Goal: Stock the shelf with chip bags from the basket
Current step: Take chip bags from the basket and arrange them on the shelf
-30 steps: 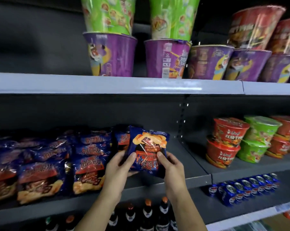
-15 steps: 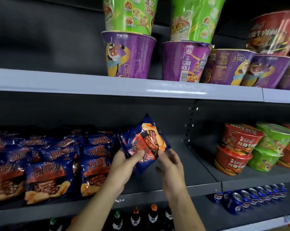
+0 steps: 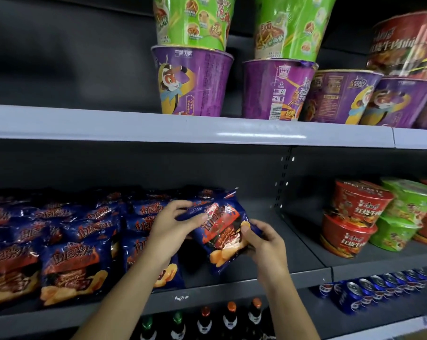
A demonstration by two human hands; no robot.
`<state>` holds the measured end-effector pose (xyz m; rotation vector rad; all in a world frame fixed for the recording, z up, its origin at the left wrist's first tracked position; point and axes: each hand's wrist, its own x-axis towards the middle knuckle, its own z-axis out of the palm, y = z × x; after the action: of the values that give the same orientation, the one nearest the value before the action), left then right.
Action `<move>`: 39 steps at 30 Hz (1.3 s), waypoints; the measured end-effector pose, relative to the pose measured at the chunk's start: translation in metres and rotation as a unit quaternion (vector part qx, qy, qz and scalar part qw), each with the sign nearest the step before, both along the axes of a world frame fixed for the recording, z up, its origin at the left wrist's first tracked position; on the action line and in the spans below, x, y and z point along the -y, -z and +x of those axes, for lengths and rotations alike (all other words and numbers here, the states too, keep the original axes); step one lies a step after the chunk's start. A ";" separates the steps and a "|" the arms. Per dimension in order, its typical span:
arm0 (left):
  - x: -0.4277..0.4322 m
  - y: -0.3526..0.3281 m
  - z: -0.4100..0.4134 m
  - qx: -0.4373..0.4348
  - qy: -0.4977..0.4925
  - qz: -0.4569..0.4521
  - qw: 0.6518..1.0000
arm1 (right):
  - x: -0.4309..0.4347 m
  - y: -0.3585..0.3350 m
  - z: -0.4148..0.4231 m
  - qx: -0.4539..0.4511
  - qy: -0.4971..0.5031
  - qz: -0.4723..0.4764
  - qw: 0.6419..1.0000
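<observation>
Two hands grip one blue chip bag [image 3: 223, 238] above the middle shelf [image 3: 234, 287], towards the right end of its stocked section. The left hand [image 3: 172, 229] curls round the bag's upper left edge with its thumb on the printed front. The right hand [image 3: 265, 244] pinches the right edge, thumb likewise on the front. The bag faces outward with its long axis close to upright. Its top end leans a little to the left, and the chip picture sits at the lower end near the shelf's front edge. Whether that end touches the shelf cannot be told. Just to the left, rows of matching chip bags [image 3: 72, 256] fill the shelf to its left edge. Bare shelf lies to the right as far as the slotted upright. On the upper shelf [image 3: 109, 123] purple noodle cups [image 3: 192, 82] stand with green noodle cups [image 3: 191, 19] stacked on them. Red noodle bowls [image 3: 352, 217] and green noodle bowls [image 3: 401, 217] occupy the neighbouring shelf on the right. Below it lie blue cans [image 3: 369, 293], and bottles [image 3: 205, 320] stand under the chip shelf.
</observation>
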<state>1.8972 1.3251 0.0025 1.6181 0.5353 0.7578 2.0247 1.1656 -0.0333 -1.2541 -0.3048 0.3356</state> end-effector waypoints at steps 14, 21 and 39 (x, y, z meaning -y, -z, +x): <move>0.031 0.065 0.015 -0.072 -0.035 0.017 0.997 | -0.035 0.040 0.006 -0.133 0.033 -0.015 0.990; 0.023 0.076 0.034 -0.085 -0.019 -0.031 0.996 | -0.064 0.054 0.012 0.032 0.063 -0.228 0.971; 0.034 0.083 0.044 -0.079 -0.065 0.023 0.994 | -0.082 0.056 0.024 0.094 0.063 -0.287 0.951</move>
<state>1.9416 1.2907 -0.0804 1.7065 0.7484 0.7466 2.0489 1.2478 -0.0893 -1.8782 -0.2974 0.1988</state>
